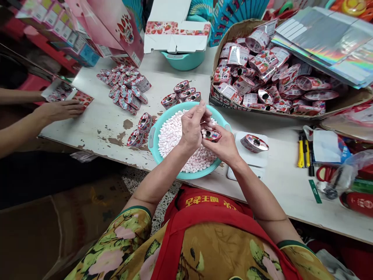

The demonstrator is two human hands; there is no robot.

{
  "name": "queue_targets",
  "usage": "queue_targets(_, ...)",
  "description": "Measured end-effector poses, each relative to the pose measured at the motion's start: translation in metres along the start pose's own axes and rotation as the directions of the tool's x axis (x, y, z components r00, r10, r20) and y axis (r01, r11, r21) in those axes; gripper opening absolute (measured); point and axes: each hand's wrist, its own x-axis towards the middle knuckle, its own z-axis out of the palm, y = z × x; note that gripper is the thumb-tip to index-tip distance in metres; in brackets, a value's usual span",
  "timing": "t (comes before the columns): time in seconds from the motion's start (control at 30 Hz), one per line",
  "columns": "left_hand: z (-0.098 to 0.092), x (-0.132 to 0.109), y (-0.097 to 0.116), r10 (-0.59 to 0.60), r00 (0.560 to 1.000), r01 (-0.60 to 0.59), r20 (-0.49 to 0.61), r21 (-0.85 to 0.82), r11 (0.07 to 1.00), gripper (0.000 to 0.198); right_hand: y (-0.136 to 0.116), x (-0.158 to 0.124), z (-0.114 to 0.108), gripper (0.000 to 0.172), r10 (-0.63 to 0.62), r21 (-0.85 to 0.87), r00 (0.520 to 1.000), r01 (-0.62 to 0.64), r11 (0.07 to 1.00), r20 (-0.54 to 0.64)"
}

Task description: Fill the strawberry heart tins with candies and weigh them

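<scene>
My right hand [224, 144] holds a small red printed candy packet [213, 135] with a dark round opening in its top. My left hand [192, 126] is closed above that opening, its fingers bunched around a few small white candies [203, 133]. Both hands are over a turquoise basin [157, 155] filled with pale pink-white candies [171, 134]. Another packet [254, 143] lies on a white scale [247, 155] just right of the basin.
A carton [217, 95] heaped with packets stands at the back right under silvery sheets [326, 39]. Packet groups [125, 87] lie left and behind the basin. At far left, another person's hand [62, 111] touches a small box [83, 98]. Cutters [303, 151] lie at right.
</scene>
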Motion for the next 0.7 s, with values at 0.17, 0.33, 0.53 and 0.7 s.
queue_targets(0.17,0.006,-0.001,0.006,-0.085,0.992,0.086,0.090,-0.004,0.996,0.048,0.009,0.000,0.004,0.030,-0.041,0.013,0.999,0.041,0.999,-0.005)
queue_targets(0.33,-0.012,0.015,0.023,-0.022,0.999,0.022,-0.042,-0.013,1.000,0.043,0.011,-0.013,-0.009,0.040,-0.089,0.215,0.996,0.085,0.973,0.009)
queue_targets(0.53,-0.055,0.034,0.002,-0.186,0.982,0.172,0.043,0.224,0.959,0.014,0.028,-0.068,-0.091,0.052,-0.014,0.188,0.954,0.073,0.980,-0.300)
queue_targets(0.7,-0.009,0.021,-0.022,-0.248,0.888,-0.001,0.389,0.539,0.842,0.005,0.067,-0.115,-0.150,0.055,0.067,0.046,0.777,-0.048,0.998,-0.625)
